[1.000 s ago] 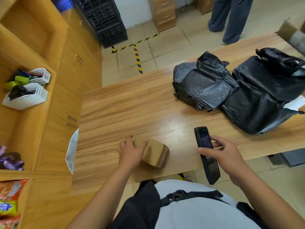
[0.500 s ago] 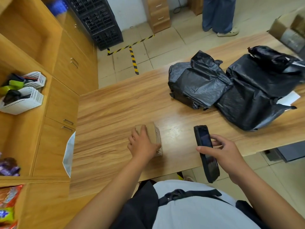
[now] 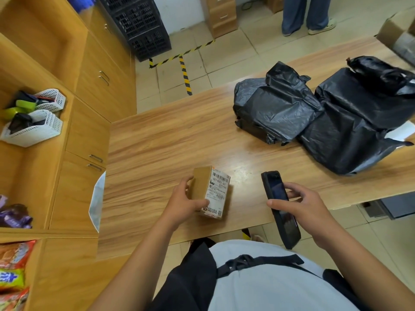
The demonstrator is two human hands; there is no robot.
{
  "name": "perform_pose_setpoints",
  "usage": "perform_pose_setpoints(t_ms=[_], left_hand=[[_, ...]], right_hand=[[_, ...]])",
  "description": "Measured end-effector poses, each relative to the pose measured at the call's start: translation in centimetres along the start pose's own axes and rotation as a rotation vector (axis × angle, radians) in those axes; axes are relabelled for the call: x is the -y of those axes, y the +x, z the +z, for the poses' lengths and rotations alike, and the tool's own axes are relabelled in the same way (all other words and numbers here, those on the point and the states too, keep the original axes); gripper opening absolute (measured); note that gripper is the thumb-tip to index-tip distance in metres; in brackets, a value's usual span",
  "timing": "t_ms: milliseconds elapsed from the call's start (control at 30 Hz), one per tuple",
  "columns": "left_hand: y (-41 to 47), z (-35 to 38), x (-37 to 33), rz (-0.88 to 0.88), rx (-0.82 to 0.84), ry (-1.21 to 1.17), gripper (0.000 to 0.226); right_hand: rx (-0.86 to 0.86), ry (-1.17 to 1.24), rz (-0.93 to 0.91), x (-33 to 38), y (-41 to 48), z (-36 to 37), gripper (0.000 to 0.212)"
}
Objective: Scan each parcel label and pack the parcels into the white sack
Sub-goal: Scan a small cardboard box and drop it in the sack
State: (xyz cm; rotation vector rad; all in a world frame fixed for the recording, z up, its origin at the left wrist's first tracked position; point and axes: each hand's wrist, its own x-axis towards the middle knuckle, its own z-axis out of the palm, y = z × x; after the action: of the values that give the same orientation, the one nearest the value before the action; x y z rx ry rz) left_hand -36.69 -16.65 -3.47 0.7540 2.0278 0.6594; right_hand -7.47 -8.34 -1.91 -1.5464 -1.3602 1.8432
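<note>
Gripping parcel (image 3: 212, 190) in left hand (image 3: 183, 203), scanner (image 3: 275, 192) in right hand (image 3: 308, 207).

small brown box (image 3: 210, 190), label up

Colour key to your bench. The box (image 3: 202, 189) you hold is plain brown; its label (image 3: 217, 191) is white with black barcodes and print. Your scanner (image 3: 288, 223) is black. The table (image 3: 168, 142) shows a honey-brown wood grain, and the cabinets (image 3: 89, 135) match it. The parcels (image 3: 280, 108) are glossy black. The sack (image 3: 96, 198) is white. The floor (image 3: 235, 59) is beige tile, crossed by tape (image 3: 185, 72) striped yellow and black. The crate (image 3: 139, 25) is black lattice; the baskets (image 3: 33, 133) are white and perforated. Your shirt (image 3: 269, 288) is pale grey, its strap (image 3: 258, 260) black.
</note>
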Motion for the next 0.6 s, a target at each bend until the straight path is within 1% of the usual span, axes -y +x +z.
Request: perform_pose_setpoints(t_ms=[67,100,167,233,300,400,500,567,600], left_hand=[[-0.1,-0.6,0.3,-0.017,0.035,-0.037,0.087],[-0.1,-0.8,0.4,-0.026,0.042,-0.060,0.087],[0.0,-1.3,0.4,-0.053,0.052,-0.102,0.089],[0.2,-1.6,0.7,-0.081,0.069,-0.138,0.090],[0.2,-1.7,0.9,-0.100,0.084,-0.174,0.088],[0.0,-1.5,0.8,-0.102,0.065,-0.214,0.079],[-0.2,-1.4,0.3,-0.070,0.004,-0.317,0.070],[-0.2,-1.4,-0.1,-0.018,-0.034,-0.387,0.074],[-0.3,-1.3,-0.4,0.015,-0.048,-0.410,0.078]], right_hand=[[0.032,-0.039,0.014,-0.1,0.1,0.2,0.062],[0.048,-0.058,0.012,0.2,0.0,0.3,0.057],[0.083,-0.103,-0.013,0.8,-0.3,0.5,0.040],[0.114,-0.152,-0.043,1.3,-0.4,0.7,0.037],[0.122,-0.197,-0.039,1.6,-0.5,0.7,0.037],[0.128,-0.279,-0.026,2.5,-0.5,0.6,0.054],[0.146,-0.362,-0.012,3.6,-0.6,0.1,0.069],[0.162,-0.444,-0.012,4.3,-0.7,-0.3,0.080],[0.167,-0.483,-0.015,4.8,-0.7,-0.6,0.081]])
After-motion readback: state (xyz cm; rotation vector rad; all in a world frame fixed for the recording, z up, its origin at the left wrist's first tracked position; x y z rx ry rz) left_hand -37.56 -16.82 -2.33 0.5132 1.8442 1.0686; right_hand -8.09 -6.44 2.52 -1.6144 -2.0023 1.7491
